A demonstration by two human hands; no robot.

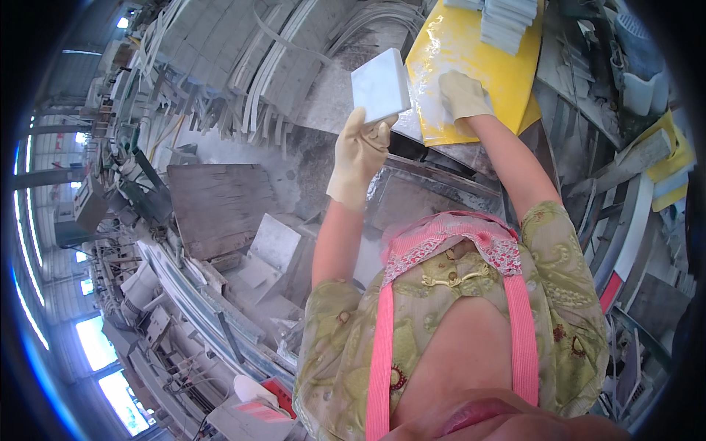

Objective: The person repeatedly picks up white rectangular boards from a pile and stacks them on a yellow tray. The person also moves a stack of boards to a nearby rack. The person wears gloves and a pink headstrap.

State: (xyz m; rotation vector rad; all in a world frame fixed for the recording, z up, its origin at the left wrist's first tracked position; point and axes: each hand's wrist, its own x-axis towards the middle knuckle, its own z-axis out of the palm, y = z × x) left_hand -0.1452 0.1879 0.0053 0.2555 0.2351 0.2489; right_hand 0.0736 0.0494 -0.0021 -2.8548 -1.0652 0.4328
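Observation:
A square white tile point(378, 87) with faint grey veining is held up by my left hand point(360, 151), which wears a cream rubber glove. The thumb is on its face at the lower edge, and the fingers wrap behind. My right hand point(462, 95), in a matching glove, rests on a wet yellow sheet point(430, 62) that covers a work surface. Its fingers are curled under, and whatever they hold, if anything, is hidden. Beyond it, stacked white tiles point(509, 22) stand on the far part of the yellow sheet.
Stacks of long grey stone strips point(272, 66) fill the far left. A dusty board point(213, 209) and pale slabs point(276, 239) lie to the left of my arm. Blue-grey buckets point(640, 44) stand at the far right, near another yellow sheet point(671, 158). Machinery point(132, 184) lines the left.

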